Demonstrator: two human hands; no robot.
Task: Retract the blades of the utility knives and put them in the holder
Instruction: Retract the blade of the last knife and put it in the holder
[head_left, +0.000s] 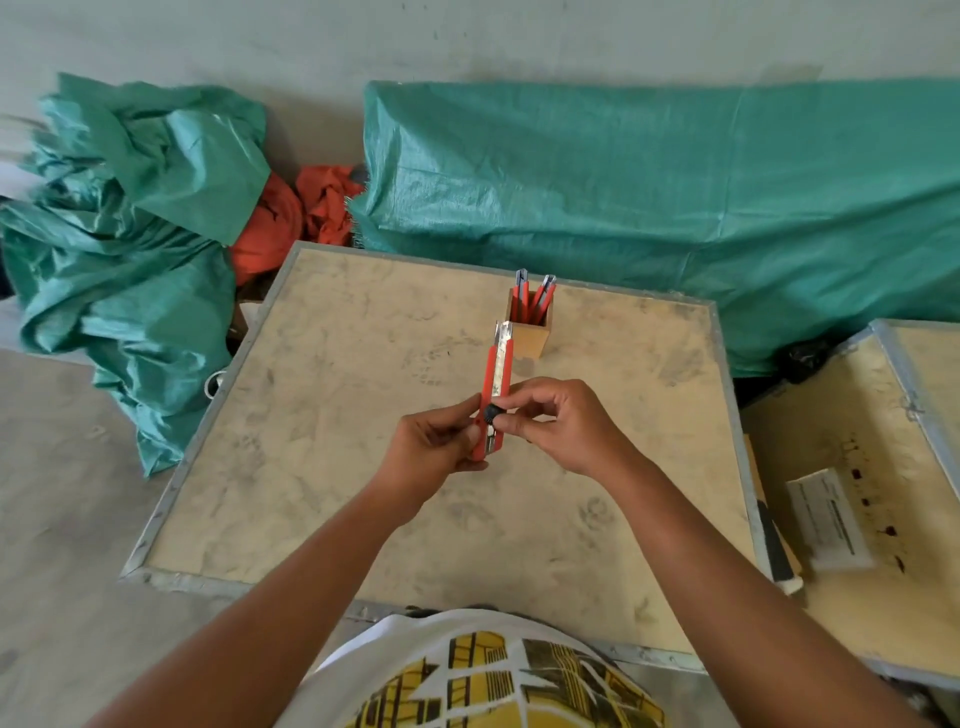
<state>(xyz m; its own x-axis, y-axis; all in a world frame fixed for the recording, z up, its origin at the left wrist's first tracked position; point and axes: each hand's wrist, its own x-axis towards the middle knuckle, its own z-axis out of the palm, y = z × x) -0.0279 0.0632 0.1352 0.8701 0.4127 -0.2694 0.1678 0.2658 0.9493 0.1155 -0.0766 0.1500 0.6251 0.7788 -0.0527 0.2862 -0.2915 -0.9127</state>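
Observation:
A red utility knife (497, 374) stands nearly upright above the middle of the table, its metal tip pointing away from me. My left hand (441, 441) grips its lower end. My right hand (558, 423) pinches the black knob (491, 414) on the knife's body between thumb and fingers. Behind the knife, a small wooden holder (532, 338) stands on the table with several red knives (530, 299) sticking out of it.
The table (311, 467) is a dusty board with a metal rim. A second board (883, 467) to the right carries a white paper label (826, 519). Green tarpaulins (649, 182) and orange cloth (291, 218) lie behind the table.

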